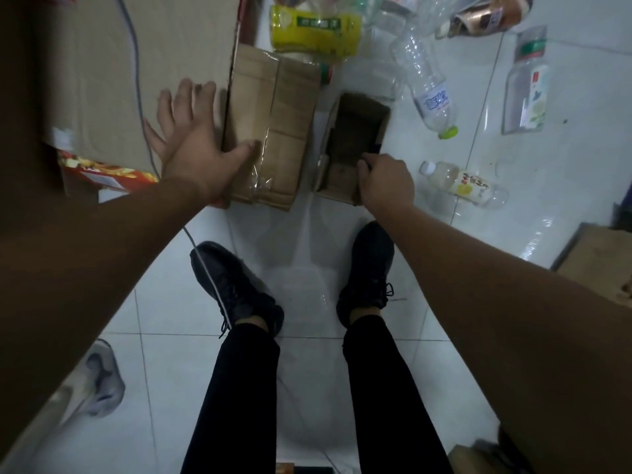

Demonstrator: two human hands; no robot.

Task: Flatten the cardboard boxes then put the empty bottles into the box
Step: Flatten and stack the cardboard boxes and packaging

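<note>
Both forearms reaching forward over black shoes (pixel 236 285) on tiled floor (pixel 171 319). Left grip (pixel 195 138) lying open, fingers spreading on large cardboard (pixel 95 63), thumb touching flattened box (pixel 277 124). Right grip (pixel 386 181) curling tight round near wall of small open box (pixel 355 131) (not yet flattened). Empty bottles (pixel 432 97) lying scattered on floor, right of and beyond both boxes.

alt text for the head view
A person's left hand, fingers spread, touches the edge of a flattened cardboard box while the right hand grips the wall of a small open box. Empty bottles lie scattered on the white tiled floor.
</note>
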